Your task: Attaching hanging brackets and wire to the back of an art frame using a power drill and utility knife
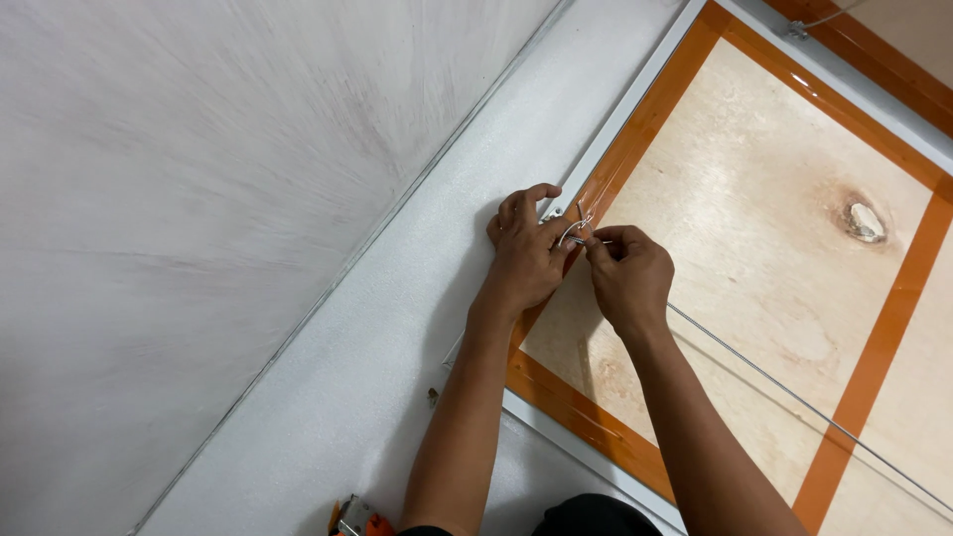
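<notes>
A thin steel wire [794,397] ran from the lower right of the frame up to the middle, where its end formed a small loop [576,230] at the edge of a white frame [635,99]. The loop sat just above centre, between the two hands. The right hand [630,278] pinched the wire end between thumb and forefinger, the fingertips closed tight on it, the other fingers curled in. The left hand [524,253] lay flat against the frame beside the loop, its fingers held together and bent over the frame's edge, the thumb touching the loop; whether it gripped the wire itself could not be told.

The frame bordered a pale wooden panel [754,228] taped round with orange tape [635,139], with a dark knot [864,220] toward the right of the frame. A second panel showed in the upper right corner. Left of the frame lay a white foam sheet [397,328], and beyond it a pale streaked surface [179,199] filled the left of the frame. An orange tool [355,519] showed at the bottom edge, partly cut off.
</notes>
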